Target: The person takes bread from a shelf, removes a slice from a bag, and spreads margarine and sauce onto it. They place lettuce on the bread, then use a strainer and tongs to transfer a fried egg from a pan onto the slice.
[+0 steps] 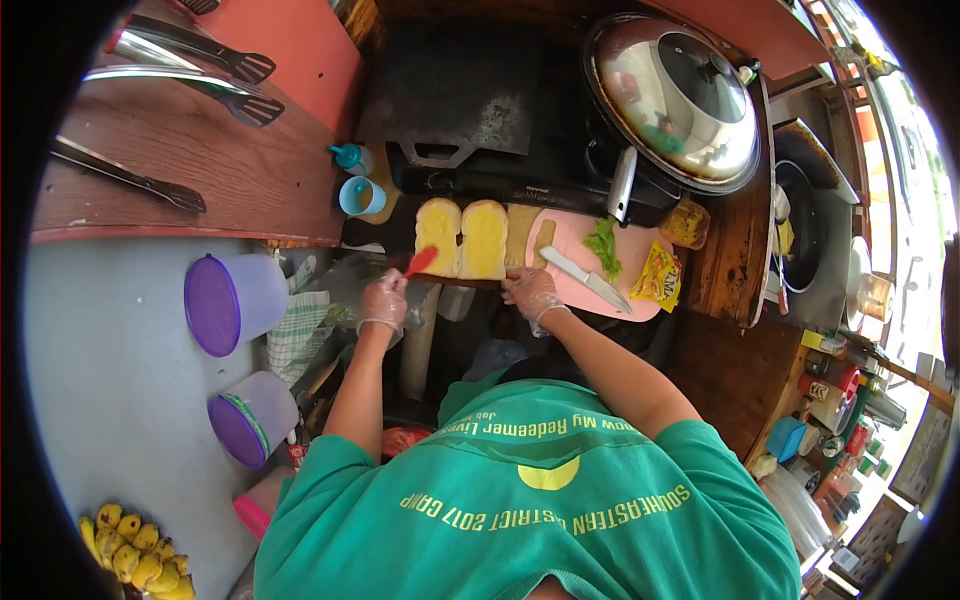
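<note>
Two slices of bread with a yellow spread, a left slice [437,228] and a right slice [484,240], lie side by side on the counter. My left hand [383,302], in a clear plastic glove, grips a red spatula [422,261] whose head touches the left slice's lower edge. Also gloved, my right hand [534,294] has its fingers closed at the lower right corner of the right slice. Beside it is a pink cutting board [570,232] bearing a white-handled knife [588,279], a lettuce leaf [604,247] and a yellow packet [657,276].
Behind the bread stands a black stove with a flat griddle [450,100] and a lidded pan [672,105], its handle pointing toward me. A blue cup [362,196] stands at left. Purple-lidded containers [235,303], bananas [138,550] and hanging tongs [130,175] are farther left.
</note>
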A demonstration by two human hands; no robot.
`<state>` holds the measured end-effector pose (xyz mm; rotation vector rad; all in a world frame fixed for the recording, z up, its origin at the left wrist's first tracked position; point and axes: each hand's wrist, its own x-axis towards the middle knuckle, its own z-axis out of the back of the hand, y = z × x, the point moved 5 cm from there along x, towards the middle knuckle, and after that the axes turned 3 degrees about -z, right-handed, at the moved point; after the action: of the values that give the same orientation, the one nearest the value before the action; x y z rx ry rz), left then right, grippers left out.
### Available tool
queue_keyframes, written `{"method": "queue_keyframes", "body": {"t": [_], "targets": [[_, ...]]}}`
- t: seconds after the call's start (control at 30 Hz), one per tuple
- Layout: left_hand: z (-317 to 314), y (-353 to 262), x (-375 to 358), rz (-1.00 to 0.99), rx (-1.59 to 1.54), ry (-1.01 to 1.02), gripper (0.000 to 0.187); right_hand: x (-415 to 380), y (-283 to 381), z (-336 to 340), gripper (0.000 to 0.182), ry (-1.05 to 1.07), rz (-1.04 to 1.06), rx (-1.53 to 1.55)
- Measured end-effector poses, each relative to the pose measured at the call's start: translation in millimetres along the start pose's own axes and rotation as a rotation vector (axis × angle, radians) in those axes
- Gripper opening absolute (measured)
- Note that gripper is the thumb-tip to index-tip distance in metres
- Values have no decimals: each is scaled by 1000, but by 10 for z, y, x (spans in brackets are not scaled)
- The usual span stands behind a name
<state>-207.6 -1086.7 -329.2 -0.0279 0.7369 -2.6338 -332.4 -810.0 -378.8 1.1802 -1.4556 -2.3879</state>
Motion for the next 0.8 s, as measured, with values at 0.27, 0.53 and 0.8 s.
{"method": "queue_keyframes", "body": {"t": [0.27, 0.53, 0.8], "targets": [[-114, -396, -337, -184, 366, -202, 22, -299, -32, 313, 28, 105, -11, -34], [-368, -2035, -757, -119, -61, -22, 20, -1577, -458, 1762, 39, 184, 45, -348], [-1723, -4610, 283, -407, 160, 91, 23, -2476, -1406, 2893, 40, -87, -244, -127]]}}
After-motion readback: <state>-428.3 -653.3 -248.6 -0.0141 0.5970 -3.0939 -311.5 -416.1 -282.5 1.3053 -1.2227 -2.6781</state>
